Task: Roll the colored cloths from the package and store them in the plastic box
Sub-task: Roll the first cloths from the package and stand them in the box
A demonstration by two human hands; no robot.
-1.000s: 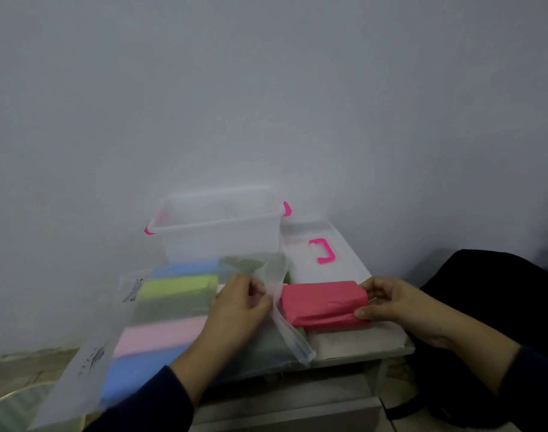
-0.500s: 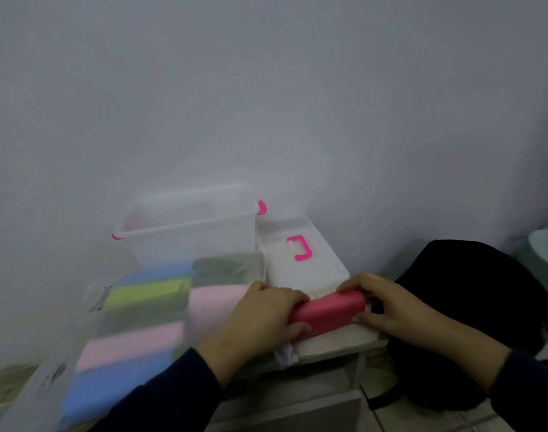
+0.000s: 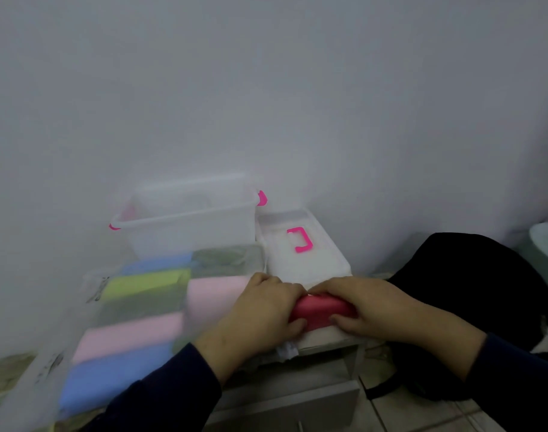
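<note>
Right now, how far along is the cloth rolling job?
Early. Done: the red cloth is out of the package. In hand: the left hand and right hand both grip it on the table, seemingly mid-roll. Left: the plastic box looks empty, its lid off beside it, and blue, green and pink cloths remain in the package.

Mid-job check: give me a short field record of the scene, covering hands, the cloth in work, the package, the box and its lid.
left hand: grips the red cloth's left end
right hand: grips its right end
red cloth: rolled, on the table between both hands
package: clear bag at left, blue, green and pink cloths inside
plastic box: open, behind the package, no cloth visible in it
lid: lies flat right of the box
</note>
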